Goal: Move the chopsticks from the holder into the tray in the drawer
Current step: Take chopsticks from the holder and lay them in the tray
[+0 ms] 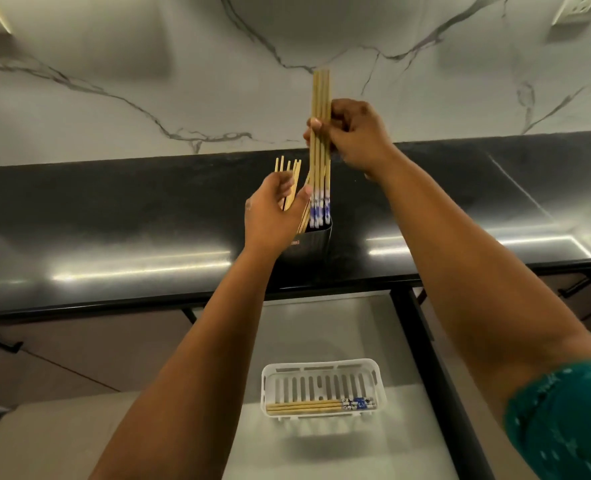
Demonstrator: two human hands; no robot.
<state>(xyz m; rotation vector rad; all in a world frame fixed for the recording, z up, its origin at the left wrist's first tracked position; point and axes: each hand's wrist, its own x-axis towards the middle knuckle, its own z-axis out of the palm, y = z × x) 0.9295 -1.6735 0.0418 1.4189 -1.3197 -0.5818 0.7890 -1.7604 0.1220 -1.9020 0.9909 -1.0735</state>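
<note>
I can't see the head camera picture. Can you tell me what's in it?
A right hand lifts a bundle of chopsticks out of a black holder on the counter, while the left hand grips more. Below, a white tray in the open drawer holds a few.

Veined marble wall point(183, 81) rises behind a glossy black countertop point(114, 220).

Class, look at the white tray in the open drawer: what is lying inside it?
Inside the white tray a few chopsticks lie flat along its near side, blue-patterned ends to the right. The slotted floor beyond them is bare. Their exact number is unclear, since they overlap.
</note>
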